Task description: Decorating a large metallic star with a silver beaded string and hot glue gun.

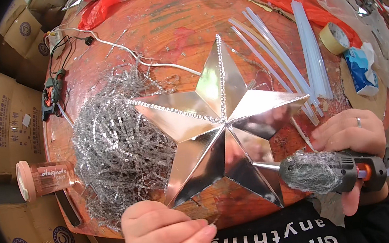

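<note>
the silver star [221, 132] lies flat on the tabletop [160, 22], looking light, thin, glossy and easily dented, best held by a point's edge. the left hand [163, 235] pinches its lower-left point; the right hand [352, 149] grips a glue gun [331, 172], nozzle touching a lower ridge, beaded trim [113, 147] heaped alongside.

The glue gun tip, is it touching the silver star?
Touching. In the head view, the metal tip of the glue gun, held by the right hand, meets the silver star on its lower right face.

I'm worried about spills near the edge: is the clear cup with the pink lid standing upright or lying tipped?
Tipped. The clear cup lies on its side at the table's left edge, its pink lid pointing sideways, outward.
</note>
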Demonstrator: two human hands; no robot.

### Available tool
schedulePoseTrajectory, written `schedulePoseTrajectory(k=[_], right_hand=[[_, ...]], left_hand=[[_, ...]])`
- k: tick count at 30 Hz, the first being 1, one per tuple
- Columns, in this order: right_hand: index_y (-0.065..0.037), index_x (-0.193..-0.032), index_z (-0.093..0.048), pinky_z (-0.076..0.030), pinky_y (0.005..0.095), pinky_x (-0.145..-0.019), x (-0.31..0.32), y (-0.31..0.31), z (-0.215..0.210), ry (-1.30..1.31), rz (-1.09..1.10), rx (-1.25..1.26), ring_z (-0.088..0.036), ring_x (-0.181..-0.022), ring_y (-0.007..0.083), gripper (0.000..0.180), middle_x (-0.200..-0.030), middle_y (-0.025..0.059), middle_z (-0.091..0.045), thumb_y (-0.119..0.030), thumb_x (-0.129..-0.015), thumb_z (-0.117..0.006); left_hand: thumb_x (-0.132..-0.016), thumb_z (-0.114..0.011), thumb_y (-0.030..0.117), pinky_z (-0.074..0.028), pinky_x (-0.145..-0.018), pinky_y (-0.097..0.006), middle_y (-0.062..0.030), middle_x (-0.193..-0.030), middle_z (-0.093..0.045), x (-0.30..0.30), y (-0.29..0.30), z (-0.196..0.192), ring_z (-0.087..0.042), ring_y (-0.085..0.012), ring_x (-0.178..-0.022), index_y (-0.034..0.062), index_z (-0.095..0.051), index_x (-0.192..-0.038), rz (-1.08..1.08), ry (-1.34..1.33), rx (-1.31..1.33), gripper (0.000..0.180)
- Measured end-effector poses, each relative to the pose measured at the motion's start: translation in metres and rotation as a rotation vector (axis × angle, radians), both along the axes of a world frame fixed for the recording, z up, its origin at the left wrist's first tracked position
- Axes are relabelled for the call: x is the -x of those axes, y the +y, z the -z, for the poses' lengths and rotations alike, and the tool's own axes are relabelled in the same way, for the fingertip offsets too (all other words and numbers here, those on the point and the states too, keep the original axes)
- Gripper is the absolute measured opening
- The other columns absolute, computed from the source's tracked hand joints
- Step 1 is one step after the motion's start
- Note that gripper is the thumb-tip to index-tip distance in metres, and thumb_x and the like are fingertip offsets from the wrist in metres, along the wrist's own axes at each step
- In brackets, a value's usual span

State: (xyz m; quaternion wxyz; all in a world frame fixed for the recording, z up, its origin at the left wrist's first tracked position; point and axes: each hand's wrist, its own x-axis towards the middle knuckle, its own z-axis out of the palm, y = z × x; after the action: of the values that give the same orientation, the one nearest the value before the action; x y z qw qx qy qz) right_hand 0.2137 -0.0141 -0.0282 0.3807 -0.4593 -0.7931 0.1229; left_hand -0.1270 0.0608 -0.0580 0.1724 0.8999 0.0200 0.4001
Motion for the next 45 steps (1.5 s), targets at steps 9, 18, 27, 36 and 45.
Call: schedulePoseTrajectory(k=[9,18,27,36,45], right_hand=[[-0.006,-0.071,-0.056,-0.053,0.0323,-0.057,-0.013,-0.014,0.008,-0.002,-0.054,0.081,-0.066,-0.06,0.0246,0.09,-0.065,0.0062,-0.062,-0.093,-0.055,-0.065],[-0.007,-0.066,-0.05,-0.04,0.0311,-0.046,-0.02,-0.039,0.003,-0.039,-0.072,0.079,-0.052,-0.048,0.0197,0.089,-0.058,0.002,-0.051,-0.093,-0.053,-0.067],[-0.009,-0.07,-0.055,-0.041,0.0302,-0.048,-0.029,-0.06,0.001,-0.126,-0.12,0.171,-0.058,-0.05,0.0185,0.086,-0.059,0.0017,-0.057,-0.092,-0.055,-0.068],[0.0,-0.088,-0.063,-0.05,0.0326,-0.07,-0.058,-0.078,0.016,0.088,0.445,0.125,-0.069,-0.08,0.026,0.087,-0.089,0.013,-0.07,-0.086,-0.071,-0.065],[-0.001,-0.131,-0.058,-0.042,0.0391,-0.105,-0.111,-0.08,0.066,-0.48,0.755,0.182,-0.057,-0.121,0.0317,0.042,-0.13,0.0152,-0.06,0.0,-0.09,-0.063]], left_hand=[[-0.094,-0.072,0.028,-0.044,-0.05,-0.024,-0.0054,-0.078,-0.07,-0.002,-0.009,0.014,-0.062,-0.0166,-0.06,-0.0001,-0.074,-0.089,-0.207,-0.228,0.078,0.029],[-0.096,-0.069,0.031,-0.044,-0.048,-0.028,-0.0062,-0.074,-0.066,-0.003,-0.014,0.015,-0.061,-0.0189,-0.058,-0.0001,-0.073,-0.089,-0.334,-0.228,0.114,0.033],[-0.083,-0.08,0.05,-0.045,-0.054,-0.03,-0.0095,-0.084,-0.062,-0.011,-0.008,0.004,-0.06,-0.0232,-0.064,0.0029,-0.07,-0.103,-0.596,0.075,0.147,0.052],[-0.074,-0.085,0.023,-0.049,-0.066,-0.034,-0.0034,-0.091,-0.062,0.0,-0.016,-0.007,-0.062,-0.0233,-0.078,0.0098,-0.074,-0.097,-0.714,0.239,-0.048,0.029],[-0.072,-0.085,0.037,-0.054,-0.074,-0.036,-0.0054,-0.107,-0.068,0.013,-0.096,0.033,-0.065,-0.0241,-0.09,0.0053,-0.073,-0.109,-0.687,0.67,0.102,0.051]])
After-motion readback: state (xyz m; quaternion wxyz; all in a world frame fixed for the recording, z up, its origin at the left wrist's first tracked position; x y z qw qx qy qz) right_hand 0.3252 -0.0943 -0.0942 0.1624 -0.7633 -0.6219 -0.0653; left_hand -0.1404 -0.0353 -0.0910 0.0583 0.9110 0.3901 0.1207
